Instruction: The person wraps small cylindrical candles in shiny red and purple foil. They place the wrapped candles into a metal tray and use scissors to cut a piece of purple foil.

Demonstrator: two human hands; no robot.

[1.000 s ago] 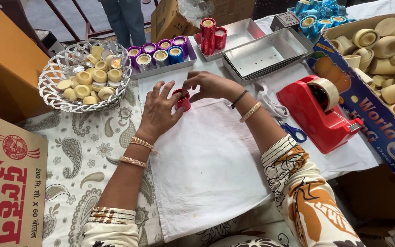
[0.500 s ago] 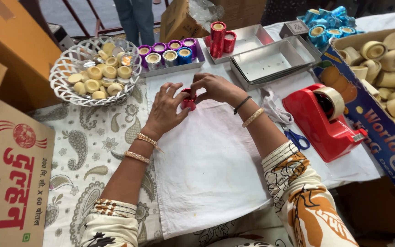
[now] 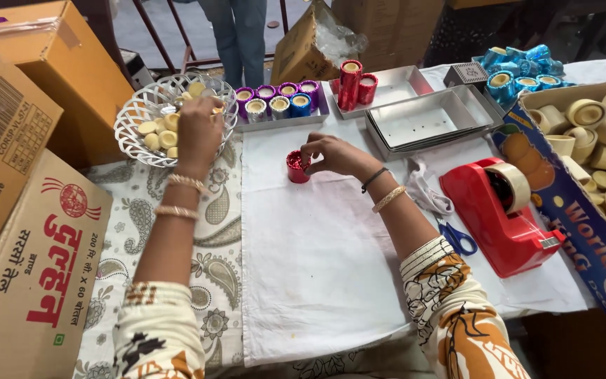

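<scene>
My right hand [image 3: 331,154] grips a small cup wrapped in shiny red foil [image 3: 297,167], which rests on the white cloth [image 3: 317,260]. My left hand [image 3: 198,130] reaches into the white wire basket [image 3: 135,116] and touches the pale wax discs [image 3: 159,133] inside; whether its fingers hold one is hidden. Behind the cloth, a steel tray [image 3: 282,121] carries a row of purple and blue foil cups [image 3: 280,102]. Red foil cups [image 3: 353,83] stand stacked in another tray further right.
A red tape dispenser [image 3: 506,210] and blue-handled scissors [image 3: 457,238] lie to the right. Stacked empty steel trays [image 3: 429,119] sit behind them. Cardboard boxes [image 3: 29,231] crowd the left; a box of plain clay cups [image 3: 597,140] and blue foil cups [image 3: 520,67] stand right. A person stands beyond the table.
My left hand has let go of the red cup and moved left and back into the wire basket. My right hand still holds the red cup, now set down on the cloth.
</scene>
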